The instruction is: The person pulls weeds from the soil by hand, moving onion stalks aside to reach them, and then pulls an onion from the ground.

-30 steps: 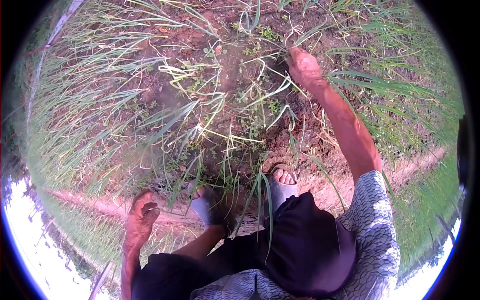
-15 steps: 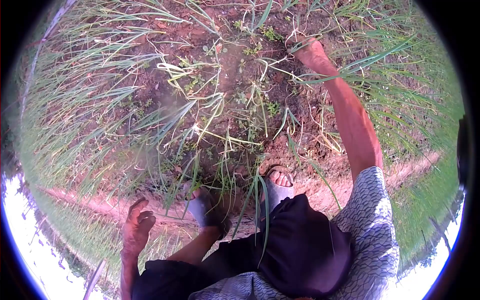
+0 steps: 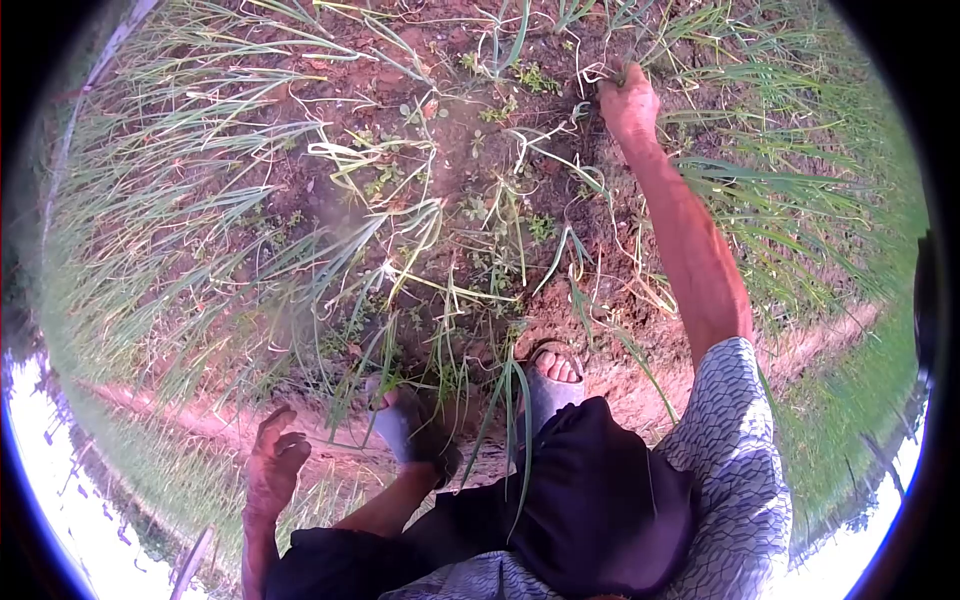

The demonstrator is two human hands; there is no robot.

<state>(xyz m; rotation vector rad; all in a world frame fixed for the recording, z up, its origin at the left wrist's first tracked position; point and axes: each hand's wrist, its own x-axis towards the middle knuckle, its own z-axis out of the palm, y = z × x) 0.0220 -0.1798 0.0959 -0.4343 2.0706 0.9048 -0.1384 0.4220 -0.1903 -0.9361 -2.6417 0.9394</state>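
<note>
My right hand (image 3: 630,105) reaches far forward to the soil, its fingers closed and pointing down. A bit of green shows at the fingertips, but what they grip is too small to name. Long, narrow-leaved plants like onions (image 3: 745,180) stand right beside that wrist and forearm. Small broad-leaved weeds (image 3: 537,77) grow in the soil just left of the hand. Low at the left, my left hand (image 3: 275,465) hangs near my knee, fingers loosely bent and apart, with nothing in it.
My sandalled feet (image 3: 553,385) stand on a bare earth strip (image 3: 660,375) along the bed. Rows of onion-like plants (image 3: 200,150) spread on the left. A dark cloth (image 3: 610,490) hangs at my waist. Leaning leaves (image 3: 440,225) cross the soil ahead.
My right hand has shifted slightly to the right, its fingers now drawn together above the soil. A long leaf that crossed the forearm now lies to its right. The left hand is nearly still.
</note>
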